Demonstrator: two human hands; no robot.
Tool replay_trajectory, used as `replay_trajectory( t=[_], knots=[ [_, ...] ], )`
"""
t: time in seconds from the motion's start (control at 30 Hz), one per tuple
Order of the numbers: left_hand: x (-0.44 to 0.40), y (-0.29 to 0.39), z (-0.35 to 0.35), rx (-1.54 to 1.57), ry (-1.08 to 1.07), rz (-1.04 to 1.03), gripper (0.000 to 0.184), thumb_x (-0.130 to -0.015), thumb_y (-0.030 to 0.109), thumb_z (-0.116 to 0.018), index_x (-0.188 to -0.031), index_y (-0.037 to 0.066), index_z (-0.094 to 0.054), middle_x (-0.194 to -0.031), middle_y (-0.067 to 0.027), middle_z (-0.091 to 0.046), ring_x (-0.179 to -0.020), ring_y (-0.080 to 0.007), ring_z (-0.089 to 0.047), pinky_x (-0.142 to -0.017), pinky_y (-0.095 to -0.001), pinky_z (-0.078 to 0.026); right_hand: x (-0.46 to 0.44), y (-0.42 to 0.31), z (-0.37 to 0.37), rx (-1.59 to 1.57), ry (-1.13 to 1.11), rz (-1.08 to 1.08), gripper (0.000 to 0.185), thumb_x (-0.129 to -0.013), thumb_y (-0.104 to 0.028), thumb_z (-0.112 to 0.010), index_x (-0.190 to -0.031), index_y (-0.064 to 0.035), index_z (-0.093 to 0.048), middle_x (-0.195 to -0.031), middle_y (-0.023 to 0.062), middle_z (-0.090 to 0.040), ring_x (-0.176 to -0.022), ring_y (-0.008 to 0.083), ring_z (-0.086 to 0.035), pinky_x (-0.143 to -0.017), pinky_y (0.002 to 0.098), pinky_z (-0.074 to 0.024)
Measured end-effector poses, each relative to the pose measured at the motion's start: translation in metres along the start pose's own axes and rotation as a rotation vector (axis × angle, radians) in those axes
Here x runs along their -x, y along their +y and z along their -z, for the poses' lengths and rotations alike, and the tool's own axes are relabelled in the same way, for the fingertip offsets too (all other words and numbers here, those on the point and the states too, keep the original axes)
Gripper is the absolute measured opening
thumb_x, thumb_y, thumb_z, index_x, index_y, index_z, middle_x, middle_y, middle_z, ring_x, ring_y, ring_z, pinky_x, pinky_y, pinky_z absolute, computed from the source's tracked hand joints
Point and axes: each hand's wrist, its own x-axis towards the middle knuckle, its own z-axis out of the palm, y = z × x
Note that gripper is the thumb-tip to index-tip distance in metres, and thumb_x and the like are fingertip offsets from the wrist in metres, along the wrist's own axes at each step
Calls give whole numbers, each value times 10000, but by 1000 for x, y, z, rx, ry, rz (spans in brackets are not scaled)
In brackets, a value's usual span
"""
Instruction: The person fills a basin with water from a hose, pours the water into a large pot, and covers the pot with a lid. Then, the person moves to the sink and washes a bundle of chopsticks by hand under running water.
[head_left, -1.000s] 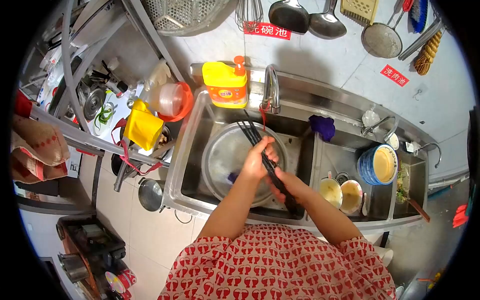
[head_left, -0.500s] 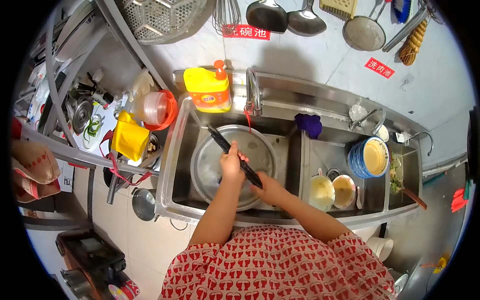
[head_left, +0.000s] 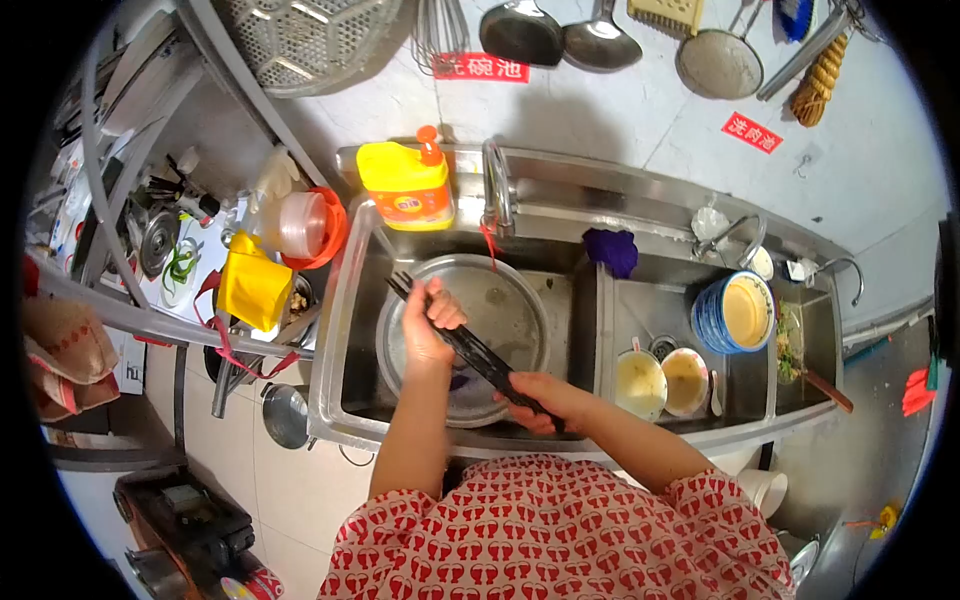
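A bundle of dark chopsticks (head_left: 474, 354) slants across the left sink, above a round metal basin (head_left: 520, 312). My left hand (head_left: 430, 318) is closed round its upper left part, with the tips sticking out past the fingers. Lower down and to the right, my right hand (head_left: 545, 400) grips the other end. Something purple, partly hidden by my left arm and the bundle, lies in the basin.
A yellow detergent bottle (head_left: 408, 187) and a faucet (head_left: 498, 188) stand behind the left sink. A purple cloth (head_left: 611, 252) hangs on the divider. The middle sink holds stacked blue bowls (head_left: 733, 313) and two pale bowls (head_left: 641, 384).
The bundle was steeper and fanned out at first, then drawn together; now its tips are slightly spread. My left hand has moved left, and the whole view has shifted.
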Motion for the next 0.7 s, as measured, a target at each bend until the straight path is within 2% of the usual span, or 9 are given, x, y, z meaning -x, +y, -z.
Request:
replay_trajectory(
  t=[0.03, 0.07, 0.17, 0.3, 0.37, 0.47, 0.6, 0.67, 0.7],
  knots=[
    [3, 1, -6, 212, -131, 111, 356, -912, 419, -462, -801, 88, -533, -514, 63, -283, -440, -65, -286, -438, -220, -258, -4, 2, 3, -71, -26, -35, 443, -936, -450, -356, -991, -29, -483, -564, 20, -448, -396, 90, -381, -340, 250, -298],
    [7, -2, -19, 186, -80, 123, 445, -908, 501, -413, -732, 103, -505, -515, 59, -289, -435, -72, -283, -451, -233, -271, -11, 2, 6, -134, -55, -65, 487, -936, -480, -328, -951, -22, -493, -541, 16, -435, -388, 89, -377, -331, 251, -286],
    [8, -14, 2, -115, 110, 34, 453, -909, 510, -401, -708, 110, -472, -516, 53, -288, -446, -75, -295, -467, -244, -283, -41, 10, 13, 151, 175, -39, 605, -932, -550, -217, -891, -45, -548, -515, 19, -447, -377, 119, -386, -358, 261, -316],
    [15, -36, 51, -314, 570, -25, 355, -920, 408, -462, -741, 102, -449, -566, 8, -370, -517, -130, -373, -524, -292, -358, -77, 33, 29, 452, 336, 60, 539, -951, -464, -267, -852, -26, -564, -573, 63, -514, -435, 162, -458, -433, 311, -377],
    [15, -43, 72, -316, 655, -13, 318, -916, 372, -489, -773, 89, -465, -595, -7, -398, -533, -147, -392, -538, -297, -376, -101, 35, 35, 619, 448, 63, 487, -955, -405, -311, -887, -4, -579, -636, 102, -560, -524, 191, -527, -518, 337, -427],
    [-4, -44, 121, -287, 769, 18, 288, -912, 346, -510, -824, 73, -487, -628, -21, -421, -557, -162, -416, -554, -305, -396, -158, 37, 79, 1215, 473, 569, 378, -936, -304, -388, -986, 21, -577, -801, 164, -614, -736, 256, -586, -688, 372, -454],
    [-34, -45, 142, -157, 899, 125, 358, -906, 422, -484, -912, 65, -503, -688, -45, -477, -602, -189, -466, -586, -343, -424, -220, -12, 109, 968, 563, 467, 350, -917, -244, -406, -1113, 7, -550, -1043, 219, -585, -959, 348, -556, -831, 408, -418],
    [-45, -48, 164, -79, 841, 164, 472, -896, 515, -415, -987, 61, -505, -792, -81, -523, -701, -226, -508, -651, -386, -444, -265, -15, 139, 899, 570, 475, 377, -922, -251, -373, -1165, -7, -528, -1112, 233, -557, -1016, 380, -533, -868, 422, -404],
    [-50, -51, 175, -37, 812, 186, 535, -891, 561, -381, -1025, 59, -506, -844, -99, -547, -751, -245, -529, -683, -407, -454, -286, -4, 152, 940, 567, 338, 400, -927, -273, -353, -1184, -11, -514, -1127, 236, -549, -1031, 386, -524, -881, 427, -395]
  ],
)
